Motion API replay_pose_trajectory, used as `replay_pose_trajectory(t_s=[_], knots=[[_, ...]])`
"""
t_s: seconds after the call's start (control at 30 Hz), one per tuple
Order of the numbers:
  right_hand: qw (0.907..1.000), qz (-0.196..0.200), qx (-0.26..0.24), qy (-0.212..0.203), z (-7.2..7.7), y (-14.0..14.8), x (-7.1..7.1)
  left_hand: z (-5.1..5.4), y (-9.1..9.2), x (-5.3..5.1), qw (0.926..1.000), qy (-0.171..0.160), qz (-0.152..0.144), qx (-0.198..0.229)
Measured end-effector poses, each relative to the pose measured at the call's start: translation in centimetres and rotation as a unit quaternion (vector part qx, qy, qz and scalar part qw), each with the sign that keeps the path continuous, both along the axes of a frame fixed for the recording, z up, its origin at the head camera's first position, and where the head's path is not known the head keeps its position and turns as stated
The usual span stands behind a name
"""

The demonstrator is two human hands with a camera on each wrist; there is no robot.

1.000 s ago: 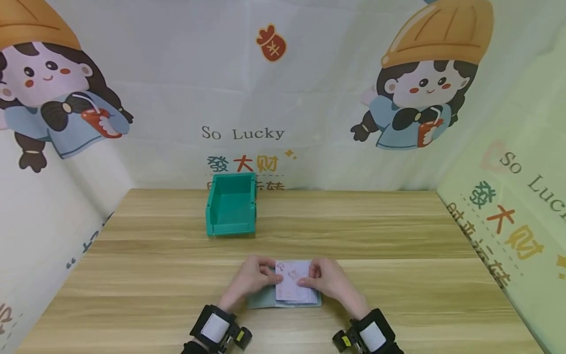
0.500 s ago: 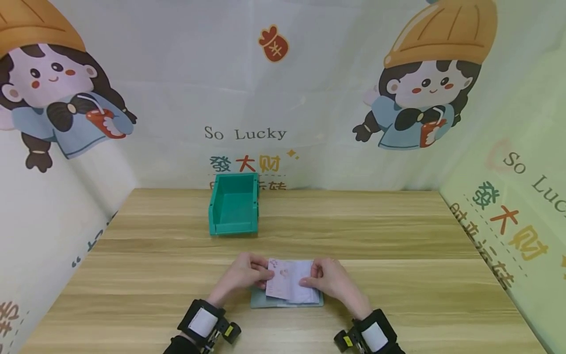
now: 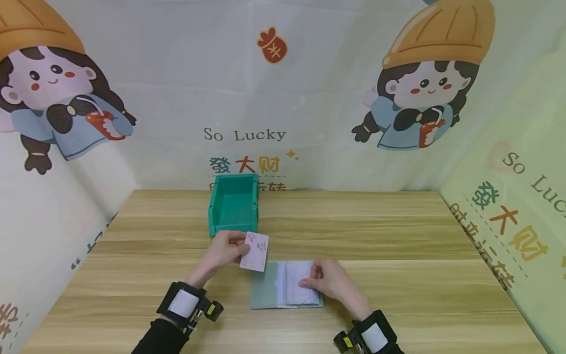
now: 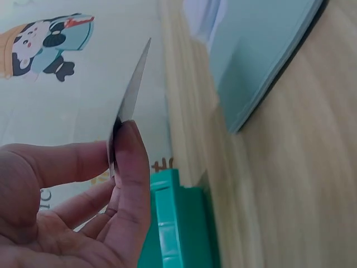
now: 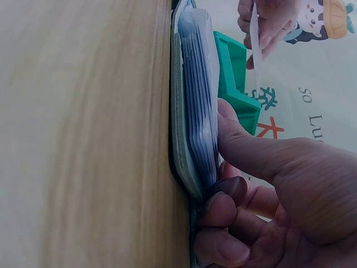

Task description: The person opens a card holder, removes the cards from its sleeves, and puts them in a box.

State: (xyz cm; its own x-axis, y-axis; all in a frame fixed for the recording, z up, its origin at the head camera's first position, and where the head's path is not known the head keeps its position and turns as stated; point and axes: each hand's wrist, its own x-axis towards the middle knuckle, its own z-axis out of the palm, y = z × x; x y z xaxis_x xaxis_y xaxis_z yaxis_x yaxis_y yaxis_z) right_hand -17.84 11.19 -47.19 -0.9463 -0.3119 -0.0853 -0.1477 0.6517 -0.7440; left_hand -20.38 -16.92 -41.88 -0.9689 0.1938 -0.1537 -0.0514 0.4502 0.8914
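A pale pink card [image 3: 255,251] with small printed marks is pinched between the thumb and fingers of my left hand [image 3: 227,250], raised just in front of the green bin. In the left wrist view the card [image 4: 131,92] shows nearly edge-on. A light green card holder [image 3: 264,287] lies open on the table, its clear plastic sleeves [image 3: 300,285] stacked on the right side. My right hand [image 3: 329,280] holds the right edge of those sleeves, thumb on top. The right wrist view shows the many sleeve layers [image 5: 201,106] from the side, with curled fingers at the cover's edge.
A teal-green open bin [image 3: 234,228] stands at the back of the wooden table [image 3: 376,226], left of centre. A printed cloth backdrop [image 3: 318,98] closes off the back and both sides. Each wrist carries a black camera mount.
My left hand has drawn the pink card out of the sleeves and carried it left and away toward the bin. The right hand stays at the holder's right edge.
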Motion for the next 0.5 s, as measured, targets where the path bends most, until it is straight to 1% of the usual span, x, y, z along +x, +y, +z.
replay_pose_trajectory(t_s=[0.07, 0.17, 0.27, 0.37, 0.5], knots=[[1.0, 0.001, 0.0, -0.002, 0.0, 0.0, 0.0, 0.4, -0.4, -0.4, 1.0, 0.005, 0.006, -0.004], [1.0, 0.002, -0.003, -0.002, 0.0, 0.0, 0.0, 1.0, -0.9, -1.1, 0.9995, 0.016, 0.022, -0.017], [1.0, -0.001, -0.003, -0.005, 0.0, 0.0, 0.0, 1.3, -1.2, -1.8, 0.9974, 0.04, 0.049, -0.033], [1.0, -0.002, -0.002, -0.007, 0.0, 0.0, 0.0, 1.3, -1.4, -2.5, 0.9932, 0.07, 0.078, -0.05], [1.0, -0.002, -0.002, -0.007, 0.0, 0.0, 0.1, 1.2, -1.7, -3.4, 0.9845, 0.114, 0.114, -0.069]])
